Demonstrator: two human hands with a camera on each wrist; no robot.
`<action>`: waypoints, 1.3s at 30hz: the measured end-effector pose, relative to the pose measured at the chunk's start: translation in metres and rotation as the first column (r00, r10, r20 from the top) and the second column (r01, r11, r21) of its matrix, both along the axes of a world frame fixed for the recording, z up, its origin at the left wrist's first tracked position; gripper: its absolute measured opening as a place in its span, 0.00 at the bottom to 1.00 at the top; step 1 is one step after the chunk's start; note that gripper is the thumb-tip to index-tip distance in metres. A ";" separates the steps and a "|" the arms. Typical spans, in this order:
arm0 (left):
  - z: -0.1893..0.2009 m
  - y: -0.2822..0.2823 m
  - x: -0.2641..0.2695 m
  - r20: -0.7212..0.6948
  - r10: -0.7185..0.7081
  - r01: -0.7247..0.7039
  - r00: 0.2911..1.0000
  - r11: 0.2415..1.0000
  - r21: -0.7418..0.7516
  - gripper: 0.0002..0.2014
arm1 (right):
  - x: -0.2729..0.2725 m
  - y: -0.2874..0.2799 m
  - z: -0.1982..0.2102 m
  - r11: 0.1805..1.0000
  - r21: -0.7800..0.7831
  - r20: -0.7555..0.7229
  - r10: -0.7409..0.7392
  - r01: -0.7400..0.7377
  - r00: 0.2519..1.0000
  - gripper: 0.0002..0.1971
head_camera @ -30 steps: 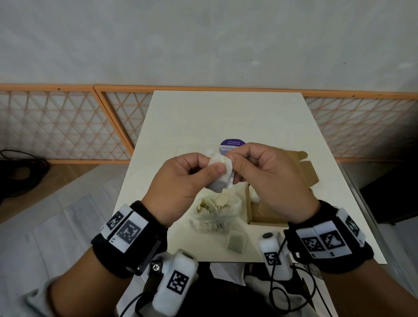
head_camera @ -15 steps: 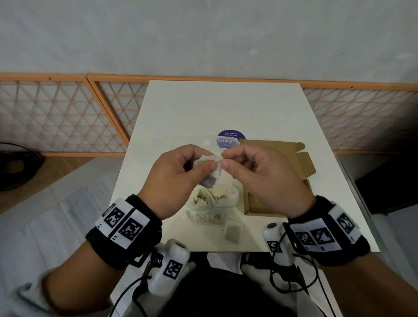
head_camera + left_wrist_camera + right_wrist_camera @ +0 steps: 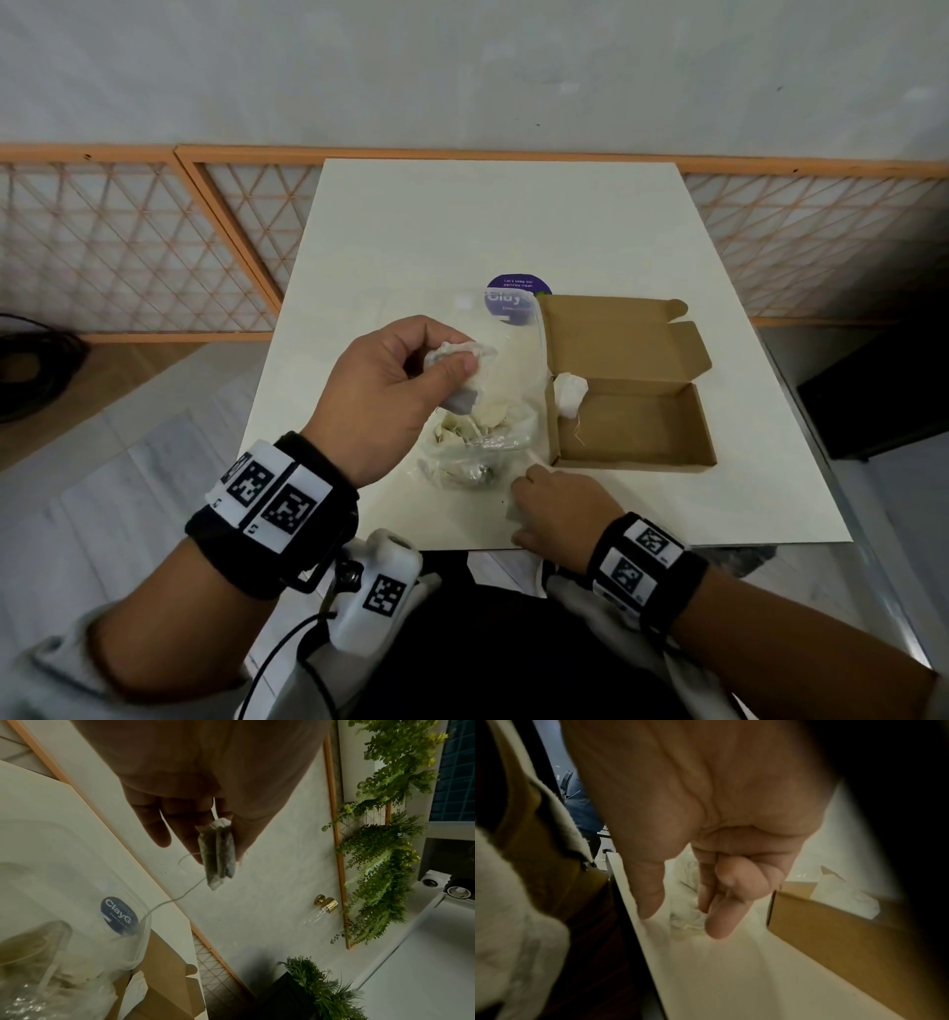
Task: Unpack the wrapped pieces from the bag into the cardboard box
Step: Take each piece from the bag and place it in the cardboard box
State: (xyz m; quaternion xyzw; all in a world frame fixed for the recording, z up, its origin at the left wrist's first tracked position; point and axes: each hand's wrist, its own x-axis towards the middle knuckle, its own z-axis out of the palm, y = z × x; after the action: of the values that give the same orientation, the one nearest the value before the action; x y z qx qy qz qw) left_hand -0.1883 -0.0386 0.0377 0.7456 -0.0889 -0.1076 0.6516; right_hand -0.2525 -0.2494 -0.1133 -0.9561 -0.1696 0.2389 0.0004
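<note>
One white table (image 3: 462, 226) carries one open cardboard box (image 3: 637, 426), one clear plastic bag (image 3: 480, 442) and one purple round label (image 3: 506, 298) behind the bag. Inside the box a single white wrapped piece (image 3: 570, 393) leans in the far left corner. The bag, just left of the box, holds a heap of pale pieces I cannot count. My left hand (image 3: 385, 395) hangs above the bag, thumb and fingers pinching one tea bag (image 3: 217, 850) whose string trails down towards the bag. My right hand (image 3: 557, 506) lies low at the table's near edge, just beside the bag and the box's near corner, fingers curled; I cannot tell whether it holds anything.
</note>
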 end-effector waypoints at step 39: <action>0.018 -0.018 0.002 0.025 -0.086 0.089 0.996 0.979 -0.183 0.05 | 0.032 -0.007 0.160 -0.105 0.937 -0.350 -0.326 0.334 0.878 0.14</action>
State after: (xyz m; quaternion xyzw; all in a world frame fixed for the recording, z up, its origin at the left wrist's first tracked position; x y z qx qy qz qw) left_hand -0.1863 -0.0563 0.0555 0.6784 -0.1367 -0.1212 0.7116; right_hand -0.2204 -0.2565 0.0470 -0.6803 -0.0450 0.0437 0.7303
